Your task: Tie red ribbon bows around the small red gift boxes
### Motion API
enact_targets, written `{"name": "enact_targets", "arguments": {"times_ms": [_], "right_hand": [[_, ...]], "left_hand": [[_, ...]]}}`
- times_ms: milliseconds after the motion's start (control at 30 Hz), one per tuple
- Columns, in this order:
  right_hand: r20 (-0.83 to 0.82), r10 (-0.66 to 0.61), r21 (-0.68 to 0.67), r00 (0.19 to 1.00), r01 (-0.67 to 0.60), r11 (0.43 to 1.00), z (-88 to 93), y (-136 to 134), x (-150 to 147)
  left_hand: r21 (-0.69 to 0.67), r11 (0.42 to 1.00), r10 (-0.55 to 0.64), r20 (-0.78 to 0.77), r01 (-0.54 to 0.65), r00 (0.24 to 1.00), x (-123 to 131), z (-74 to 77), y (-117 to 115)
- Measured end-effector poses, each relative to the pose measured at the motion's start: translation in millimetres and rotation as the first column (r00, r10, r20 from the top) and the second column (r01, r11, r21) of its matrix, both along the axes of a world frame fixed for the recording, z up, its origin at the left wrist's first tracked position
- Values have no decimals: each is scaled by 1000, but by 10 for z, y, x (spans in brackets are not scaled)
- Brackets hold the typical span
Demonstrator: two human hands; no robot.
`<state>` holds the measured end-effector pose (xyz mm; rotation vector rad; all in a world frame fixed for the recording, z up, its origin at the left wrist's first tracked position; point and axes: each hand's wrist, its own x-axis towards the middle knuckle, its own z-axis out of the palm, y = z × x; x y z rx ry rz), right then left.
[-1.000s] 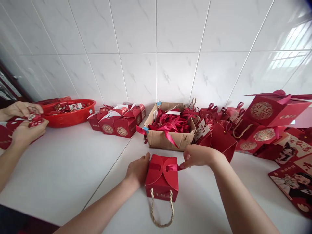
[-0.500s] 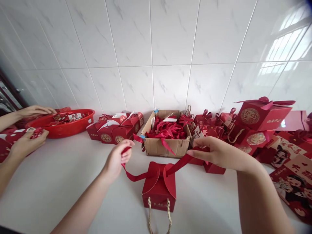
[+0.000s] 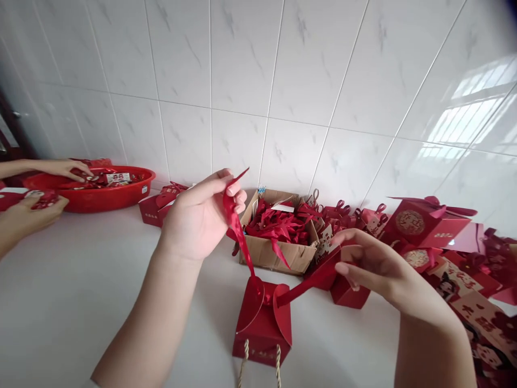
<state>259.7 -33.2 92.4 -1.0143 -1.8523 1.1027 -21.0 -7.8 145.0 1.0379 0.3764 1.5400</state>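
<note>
A red gift box point(image 3: 262, 323) with rounded top flaps and a twisted cord handle point(image 3: 278, 361) stands on the white table in front of me. A red ribbon point(image 3: 243, 245) runs through its top. My left hand point(image 3: 205, 210) is raised up and left of the box, closed on one end of the ribbon, whose tip sticks out past the fingers. Lower on the right, my right hand point(image 3: 371, 267) pinches the other end between thumb and fingers. Both ribbon lengths rise from the flaps, and no knot shows.
Behind the gift box is a cardboard box point(image 3: 278, 257) full of red ribbons. Finished-looking red boxes point(image 3: 420, 221) are stacked at right. At left, another person's hands point(image 3: 67, 170) work by a red basin point(image 3: 109, 199) of packets. One more red box point(image 3: 155, 207) stands beside it.
My left hand has moved up and to the right, drawing its ribbon end upward. My right hand keeps hold of its end. The view has tilted, and the other person's hand has reached into the basin.
</note>
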Motion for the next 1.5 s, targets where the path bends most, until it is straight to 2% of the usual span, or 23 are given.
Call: {"name": "enact_targets", "arguments": {"times_ms": [67, 133, 267, 367, 467, 533, 667, 700, 767, 867, 967, 1133, 1233, 1300, 1400, 1467, 1500], "right_hand": [[-138, 17, 78, 990, -6, 997, -11, 9, 3], [-261, 43, 126, 964, -10, 992, -39, 41, -17], [-420, 69, 68, 905, -45, 997, -64, 117, -126], [-441, 45, -34, 896, -67, 997, -38, 155, -253], [-433, 24, -53, 901, -52, 997, -20, 192, -378], [-406, 56, 11, 912, -56, 998, -18, 216, -436], [-359, 226, 187, 906, -167, 968, 0, 248, -499], [-375, 236, 235, 896, -154, 960, 9, 253, -517], [-445, 196, 331, 874, -43, 943, 27, 255, -575], [-476, 91, 377, 875, 110, 919, 50, 227, -728], [-424, 26, 322, 905, 124, 939, 63, 155, -911], [-477, 76, 255, 876, 55, 965, 56, 29, -1070], [-492, 50, 213, 869, 64, 975, 51, -10, -1082], [-530, 25, 205, 848, 100, 974, 46, -19, -1085], [-589, 31, 225, 808, 127, 966, 36, -33, -1100], [-592, 39, 235, 805, 126, 964, 34, -54, -1115], [-586, 42, 248, 809, 129, 960, 35, -68, -1122]], "left_hand": [[15, 1000, -27, 38, 27, 999, -39, -21, 42], [30, 999, -20, 10, 20, 1000, -78, -55, 87], [85, 995, 49, -71, -43, 996, -133, -90, 119], [136, 987, 97, -110, -81, 989, -139, -98, 99], [199, 975, 117, -90, -98, 989, -115, -116, 93], [225, 970, 111, -72, -92, 991, -97, -131, 99], [218, 968, 139, -64, -122, 988, -76, -142, 95], [212, 967, 158, -62, -142, 985, -71, -141, 90], [216, 960, 195, -52, -179, 979, -54, -139, 78], [261, 943, 225, -48, -205, 973, -4, -146, 62], [267, 953, 182, -118, -146, 976, 68, -171, 36], [305, 952, 32, -213, 35, 976, 171, -199, -61], [315, 946, 4, -233, 71, 972, 211, -175, -138], [317, 948, 42, -218, 30, 975, 236, -161, -176], [355, 925, 209, -165, -140, 964, 264, -176, -188], [388, 896, 317, -221, -216, 922, 267, -205, -176], [400, 892, 341, -290, -211, 894, 263, -220, -170]]}}
